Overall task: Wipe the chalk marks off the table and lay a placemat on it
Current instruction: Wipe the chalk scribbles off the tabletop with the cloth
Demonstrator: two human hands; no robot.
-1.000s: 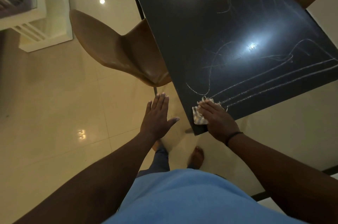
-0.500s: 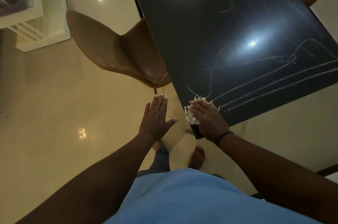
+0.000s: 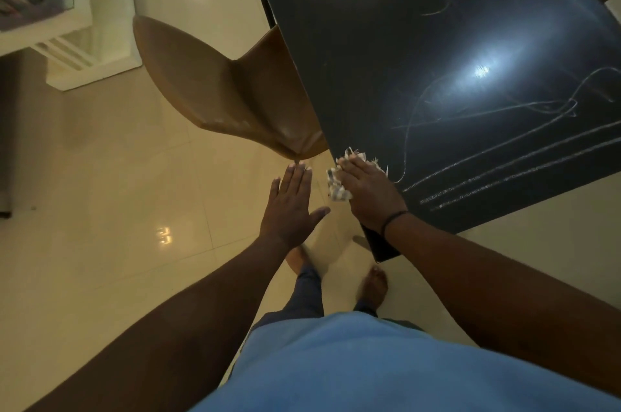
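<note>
At the far left stands a white cabinet (image 3: 90, 38) with arched openings, on a glossy cream tiled floor (image 3: 100, 193) that mirrors the ceiling lights; next to it, moving right, a brown moulded chair (image 3: 228, 92) is tucked partly under the long edge of a black table (image 3: 369, 42); below the chair, the person's left hand (image 3: 290, 206) hovers flat over the floor, palm down, fingers straight and together, thumb spread out, holding nothing and touching nothing; just to its right, at the near corner of the table, the right hand (image 3: 368, 191) presses down on a crumpled, pale patterned cloth (image 3: 336, 184), fingers laid over it, so that frayed edges poke out past the fingertips and the cloth bulges over the table's left edge; a thin dark band circles that wrist; further right, white chalk marks (image 3: 504, 159) run across the dark tabletop, several long near-parallel lines toward the right edge, with looping scribbles above them and more squiggles near the far end; a bright glare from a lamp sits among the loops; at the bottom, a blue shirt (image 3: 369, 368), dark trousers and two bare feet show.
</note>
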